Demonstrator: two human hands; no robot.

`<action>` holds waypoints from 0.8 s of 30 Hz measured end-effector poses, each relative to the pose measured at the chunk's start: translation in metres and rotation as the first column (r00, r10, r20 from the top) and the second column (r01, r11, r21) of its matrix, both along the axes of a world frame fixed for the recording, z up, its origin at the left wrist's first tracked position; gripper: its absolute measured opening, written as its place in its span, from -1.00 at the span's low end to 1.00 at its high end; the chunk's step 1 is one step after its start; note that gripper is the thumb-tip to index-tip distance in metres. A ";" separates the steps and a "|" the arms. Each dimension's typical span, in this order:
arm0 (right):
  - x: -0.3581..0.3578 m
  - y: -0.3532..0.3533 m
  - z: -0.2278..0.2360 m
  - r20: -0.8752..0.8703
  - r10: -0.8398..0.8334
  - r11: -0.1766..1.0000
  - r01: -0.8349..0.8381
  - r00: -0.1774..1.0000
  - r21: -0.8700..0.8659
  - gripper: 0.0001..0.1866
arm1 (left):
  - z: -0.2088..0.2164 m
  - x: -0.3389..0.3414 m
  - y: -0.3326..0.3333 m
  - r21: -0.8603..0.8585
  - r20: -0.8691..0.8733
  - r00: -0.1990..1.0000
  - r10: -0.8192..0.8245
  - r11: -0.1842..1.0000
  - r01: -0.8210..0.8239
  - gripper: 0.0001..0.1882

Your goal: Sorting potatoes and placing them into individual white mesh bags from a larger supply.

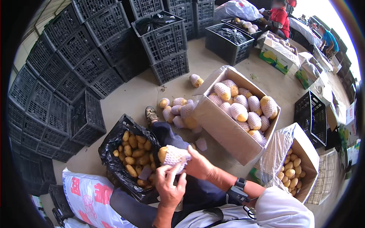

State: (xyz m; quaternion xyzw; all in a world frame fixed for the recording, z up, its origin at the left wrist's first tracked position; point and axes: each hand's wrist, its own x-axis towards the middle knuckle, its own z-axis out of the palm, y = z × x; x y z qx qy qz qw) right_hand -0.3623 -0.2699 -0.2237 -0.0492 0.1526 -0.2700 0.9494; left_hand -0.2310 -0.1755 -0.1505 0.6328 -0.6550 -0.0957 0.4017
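Note:
A yellow-brown potato [162,154] sits partly inside a white foam net sleeve [176,156], held up in front of my lap. My right hand [199,166] is closed around the sleeved end, with the thumb along the top. My left hand [171,187] pinches the lower edge of the net with its fingertips. To the left of both hands, a crate lined with black plastic [110,152] holds many bare potatoes [138,152] and a loose pale net piece [145,173].
A cardboard box [224,127] of netted potatoes [239,111] stands ahead to the right. More netted potatoes [186,111] lie on the floor. Another box [310,163] holds bare potatoes. A printed white sack [89,197] lies left; black crates [91,60] are stacked behind. Other people [280,19] are at the back.

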 end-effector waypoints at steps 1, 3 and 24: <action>-0.009 -0.007 0.000 -0.050 -0.045 0.996 0.040 0.998 -0.084 -0.29 | 0.000 -0.005 -0.003 0.017 -0.069 0.996 -0.055 0.998 0.056 -0.55; -0.027 -0.026 0.001 -0.159 -0.182 0.954 0.135 0.970 -0.267 -0.34 | -0.002 -0.009 -0.008 0.040 -0.105 0.986 -0.131 0.990 0.136 -0.53; -0.165 -0.298 -0.009 -0.053 -0.996 0.087 -0.837 -0.070 -0.540 -0.58 | -0.101 0.153 0.056 0.546 -0.597 0.407 0.691 0.722 -0.425 -0.74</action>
